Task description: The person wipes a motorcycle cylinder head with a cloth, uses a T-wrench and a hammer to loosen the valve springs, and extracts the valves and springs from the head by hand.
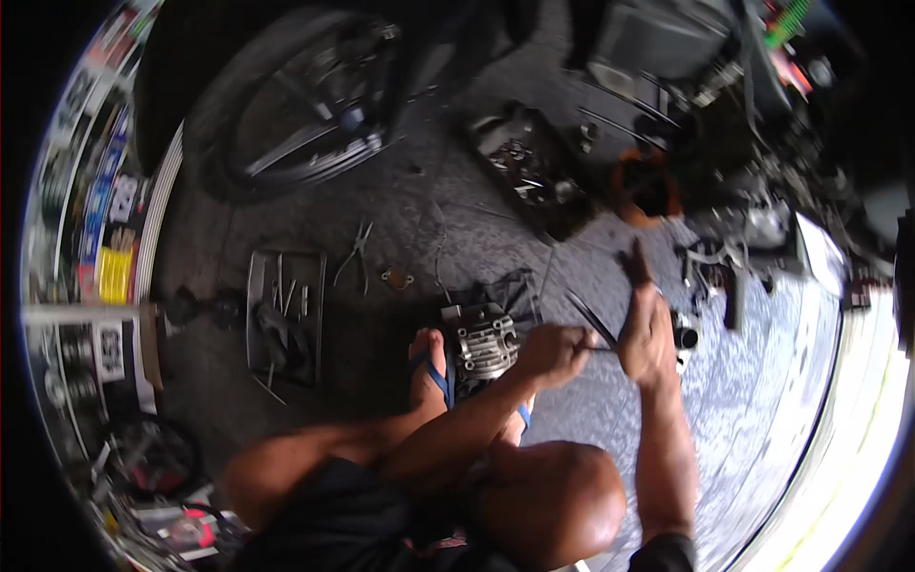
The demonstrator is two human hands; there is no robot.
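My left hand (pixel 558 355) is closed round part of a slim dark tool (pixel 593 317) that angles up and left from between my hands; its exact kind is unclear. Against the other end of it, my right hand (pixel 648 334) has a finger stretched forward, blurred; whether it grips the tool is hard to tell. Left of my hands, a finned metal engine head (pixel 484 345) rests on dark cloth by my sandalled foot (pixel 427 377). Just beyond my right hand is a small cylindrical metal part (pixel 685 332). Pliers (pixel 358 255) and a small gasket-like plate (pixel 398 278) lie farther left.
A metal tool tray (pixel 319 315) sits left, near shelves of goods (pixel 114 248). Ahead are a wheel (pixel 238 162), a parts tray (pixel 581 229) and an orange-rimmed container (pixel 640 219). A partly dismantled motorcycle (pixel 762 172) stands at the right.
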